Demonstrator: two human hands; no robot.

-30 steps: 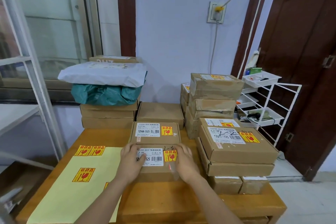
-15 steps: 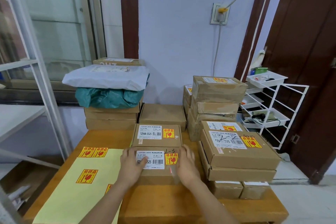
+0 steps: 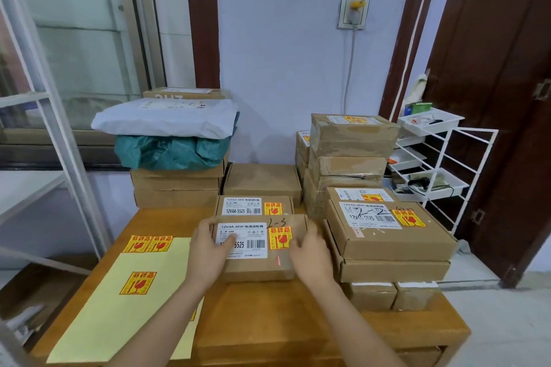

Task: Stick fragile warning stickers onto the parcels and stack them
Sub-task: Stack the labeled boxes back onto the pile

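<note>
I hold a small brown parcel (image 3: 298, 222) marked "2-3" just above the wooden table (image 3: 268, 322). It carries a white label and a yellow-red fragile sticker (image 3: 279, 237). My left hand (image 3: 208, 252) grips its left side with the thumb on the label. My right hand (image 3: 310, 256) grips its right side. Right behind it lies a similar parcel (image 3: 235, 201) with its own fragile sticker (image 3: 273, 208). A pale yellow sticker sheet (image 3: 119, 325) lies at the left with three stickers left on it, one of them (image 3: 137, 282) near its middle.
To the right stands a stack of stickered boxes (image 3: 387, 241), with a taller stack (image 3: 351, 146) behind. Plain boxes (image 3: 176, 188) at the back left carry a green bag and a white mailer. A white wire rack (image 3: 441, 164) stands right of the table.
Both hands have raised the parcel off the table and moved it slightly back, so it now overlaps the front edge of the parcel behind. The view has tilted a little.
</note>
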